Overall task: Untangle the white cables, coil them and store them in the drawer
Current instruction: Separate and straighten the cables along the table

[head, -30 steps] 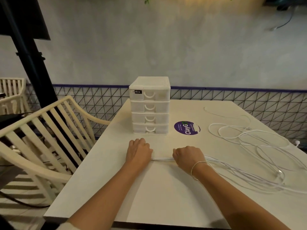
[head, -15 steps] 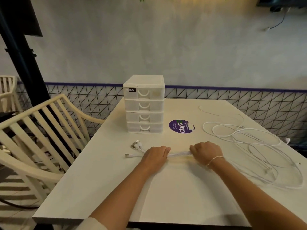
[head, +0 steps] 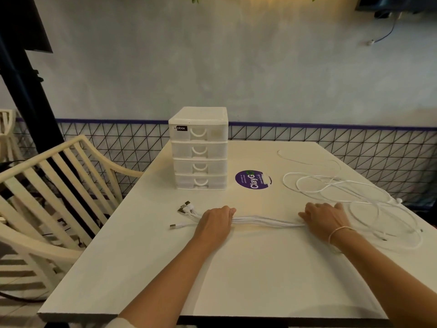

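Left hand & right hand each grasp 1 white cable bundle; 4 plugs loose; 4-drawer unit shut.

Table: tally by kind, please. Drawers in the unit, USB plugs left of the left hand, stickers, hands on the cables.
Drawers in the drawer unit: 4
USB plugs visible left of the left hand: 4
Purple sticker: 1
Hands on the cable bundle, left and right hand: 2
Total: 11

Slatted chair beside white table, grey wall.
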